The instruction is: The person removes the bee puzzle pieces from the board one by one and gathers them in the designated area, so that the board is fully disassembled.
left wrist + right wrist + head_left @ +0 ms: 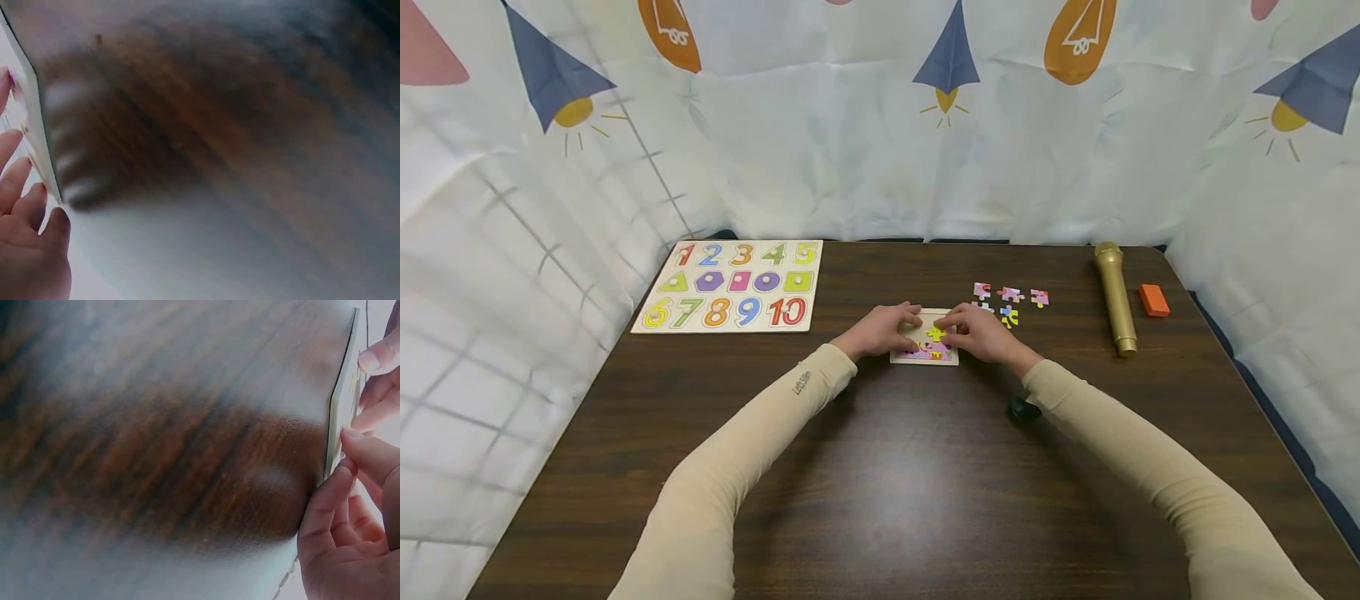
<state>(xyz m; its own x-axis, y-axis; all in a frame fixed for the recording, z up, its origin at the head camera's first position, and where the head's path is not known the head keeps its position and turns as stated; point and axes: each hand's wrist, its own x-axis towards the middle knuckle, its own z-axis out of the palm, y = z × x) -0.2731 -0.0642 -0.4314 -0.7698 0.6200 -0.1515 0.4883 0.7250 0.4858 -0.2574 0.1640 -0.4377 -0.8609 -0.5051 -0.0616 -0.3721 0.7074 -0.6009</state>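
A small wooden puzzle tray (925, 362) lies on the table between both hands, with pink and yellow jigsaw pieces along its lower part. My left hand (883, 330) holds the tray's left side, thumb low and fingers high; in the left wrist view its fingers (14, 181) lie over the tray's edge. With thumb and fingers, my right hand (987, 335) pinches a yellow jigsaw piece (935, 333) above the tray. In the right wrist view the thumb and forefinger (331, 490) meet at the tray's edge, and the piece is hidden there.
Several loose jigsaw pieces (1011, 295) lie just beyond the right hand. A number-and-shape board (726, 287) is at the back left. At the right are a gold microphone (1117, 300) and an orange block (1153, 300). A printed curtain (850, 167) stands behind the table.
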